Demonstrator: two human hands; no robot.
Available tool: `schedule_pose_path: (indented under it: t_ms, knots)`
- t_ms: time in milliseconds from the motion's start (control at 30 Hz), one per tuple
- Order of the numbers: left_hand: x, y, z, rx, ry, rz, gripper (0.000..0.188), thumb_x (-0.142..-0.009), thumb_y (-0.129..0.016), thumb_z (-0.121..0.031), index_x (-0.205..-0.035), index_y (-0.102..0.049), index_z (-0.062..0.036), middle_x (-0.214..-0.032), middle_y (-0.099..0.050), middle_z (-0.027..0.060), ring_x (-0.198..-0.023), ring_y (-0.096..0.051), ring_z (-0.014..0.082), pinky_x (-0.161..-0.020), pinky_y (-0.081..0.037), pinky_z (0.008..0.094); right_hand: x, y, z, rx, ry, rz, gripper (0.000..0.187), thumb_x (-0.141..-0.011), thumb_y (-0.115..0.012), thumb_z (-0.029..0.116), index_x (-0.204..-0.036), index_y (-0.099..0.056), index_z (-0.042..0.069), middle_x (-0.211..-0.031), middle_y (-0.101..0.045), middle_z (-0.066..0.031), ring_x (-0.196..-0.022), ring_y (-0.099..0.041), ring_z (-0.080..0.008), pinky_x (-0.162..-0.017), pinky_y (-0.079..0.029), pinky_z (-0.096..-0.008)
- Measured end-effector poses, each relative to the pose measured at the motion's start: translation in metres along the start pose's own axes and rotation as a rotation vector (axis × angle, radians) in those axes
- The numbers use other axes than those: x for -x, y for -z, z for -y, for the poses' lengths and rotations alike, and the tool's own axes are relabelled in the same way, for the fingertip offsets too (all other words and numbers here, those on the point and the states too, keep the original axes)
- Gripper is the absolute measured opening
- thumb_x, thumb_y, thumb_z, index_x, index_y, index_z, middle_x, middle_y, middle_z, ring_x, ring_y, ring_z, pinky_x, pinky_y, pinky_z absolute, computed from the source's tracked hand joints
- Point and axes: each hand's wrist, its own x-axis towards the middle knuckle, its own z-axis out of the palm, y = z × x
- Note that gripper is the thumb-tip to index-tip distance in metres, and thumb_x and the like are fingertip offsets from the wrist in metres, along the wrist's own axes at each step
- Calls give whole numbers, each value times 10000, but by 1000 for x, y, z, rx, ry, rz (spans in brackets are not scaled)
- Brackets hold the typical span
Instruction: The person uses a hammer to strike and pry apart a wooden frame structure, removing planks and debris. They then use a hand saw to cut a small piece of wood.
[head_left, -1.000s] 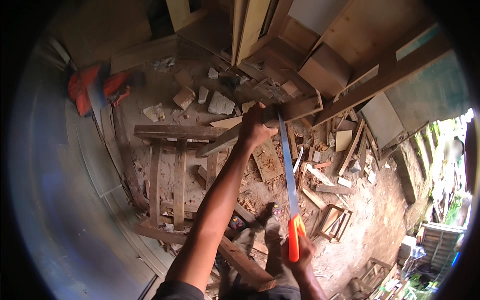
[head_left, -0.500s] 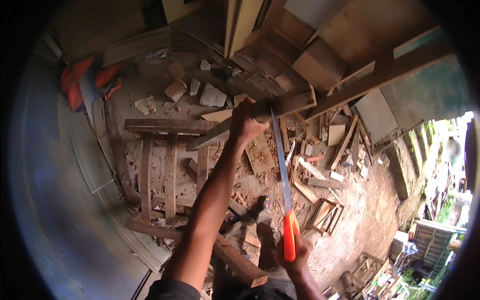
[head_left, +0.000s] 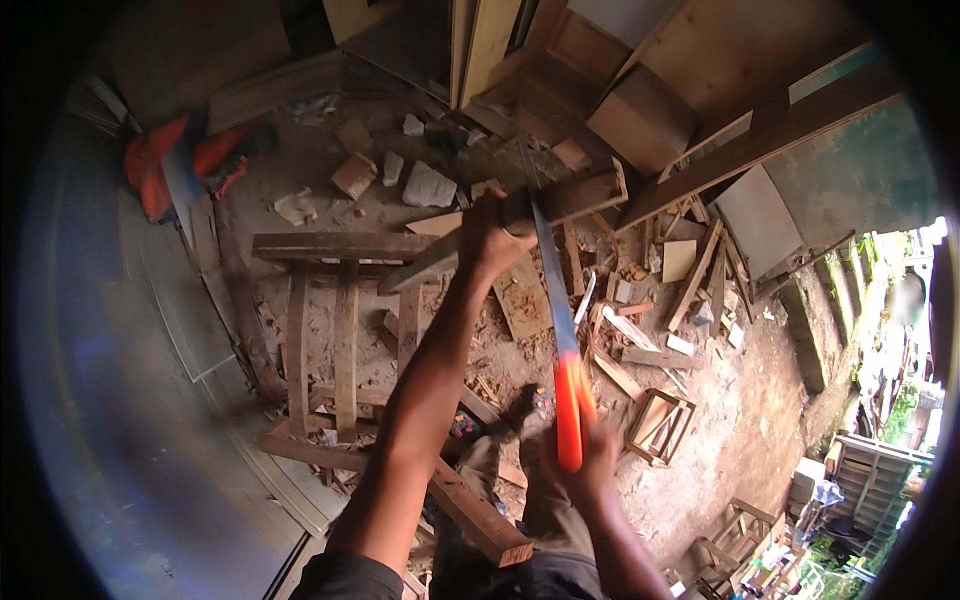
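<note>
A handsaw (head_left: 552, 270) with a long steel blade and an orange handle is gripped in my right hand (head_left: 588, 455). Its blade lies against a wooden beam (head_left: 590, 192), crossing it just right of my left hand (head_left: 487, 238). My left hand is closed around the beam, holding it from above. Toward the lower left the beam's other end (head_left: 410, 272) reaches a slatted wooden frame (head_left: 345, 246). Whether the blade has cut into the wood is hard to make out.
Stones (head_left: 428, 186) and a brick (head_left: 355, 176) lie on the dirt floor beyond the frame. Scrap wood and shavings are strewn on the right, near a small wooden frame (head_left: 660, 427). Another squared timber (head_left: 480, 515) lies by my legs. Boards (head_left: 770, 150) lean at the upper right.
My right hand has pushed the saw forward and away from me, so more blade shows past the beam. My left hand keeps its hold on the beam.
</note>
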Motion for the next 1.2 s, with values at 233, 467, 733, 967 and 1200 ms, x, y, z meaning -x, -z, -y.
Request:
schedule_pose_path:
  t_ms: [233,467,733,967,1200]
  knots:
    - [-4,25,37,51,-113,-33,430,-620,-860,-236,-918,-631,-27,-775,-634,171,-779,-648,389,-665,-518,442,-54,-46,4,-61,6,10,189,-733,-699,173,-833,-596,50,-762,-625,-186,-720,-649,-386,-624,-515,-477]
    - [8,1,9,14,-128,17,342,-708,-789,-227,-902,-600,-19,-855,-681,179,-796,-676,349,-671,-530,400,-31,-11,-19,-24,-59,84,299,-776,-693,175,-1044,-631,59,-829,-662,-169,-748,-665,-382,-671,-539,-458]
    - [43,11,72,1825,478,571,238,-937,-574,-297,-1022,-569,-75,-965,-591,19,-879,-599,153,-777,-498,317,-137,-41,28,-172,351,-123,268,-789,-660,129,-1019,-573,22,-768,-636,-213,-736,-635,-438,-661,-512,-503]
    - [23,-4,86,753,139,328,259,-948,-563,-319,-1045,-536,-80,-967,-544,33,-897,-548,151,-799,-469,310,-125,-25,-30,-114,327,-48,300,-744,-651,114,-1020,-552,52,-766,-640,-193,-748,-643,-418,-673,-519,-515]
    - [16,-16,67,640,291,-95,388,-1018,-437,-405,-865,-556,-70,-804,-570,5,-683,-516,116,-637,-453,305,-132,-37,-7,-113,113,-43,174,-744,-660,173,-808,-575,35,-722,-617,-250,-717,-619,-452,-673,-499,-520]
